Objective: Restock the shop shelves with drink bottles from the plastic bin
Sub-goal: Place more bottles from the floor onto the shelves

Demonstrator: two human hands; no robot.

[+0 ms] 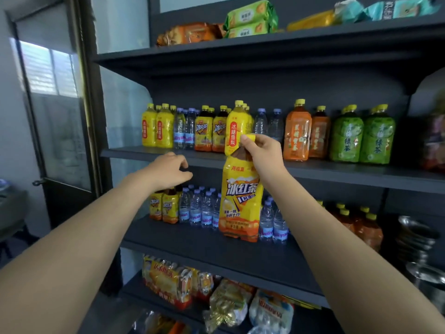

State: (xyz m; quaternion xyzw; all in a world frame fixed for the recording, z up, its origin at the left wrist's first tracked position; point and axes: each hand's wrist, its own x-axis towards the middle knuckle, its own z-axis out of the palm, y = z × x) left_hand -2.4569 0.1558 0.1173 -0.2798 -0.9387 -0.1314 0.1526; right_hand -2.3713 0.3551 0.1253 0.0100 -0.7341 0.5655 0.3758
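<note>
Dangling by its cap (pixel 250 137), pinched in the right hand (pixel 261 150), the iced tea bottle (pixel 240 201) may slip or knock the water bottles (pixel 274 222) at its right; the left hand (pixel 168 169) hovers slack, empty.

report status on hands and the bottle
Right hand grips ice tea bottle at the neck, bottle upright before lower shelf. Left hand empty, fingers loosely curled, by the middle shelf edge. Water bottles stand just behind the bottle.

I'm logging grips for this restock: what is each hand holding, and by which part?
The right hand pinches the large iced tea bottle at its yellow cap and neck. The left hand holds nothing.
</note>
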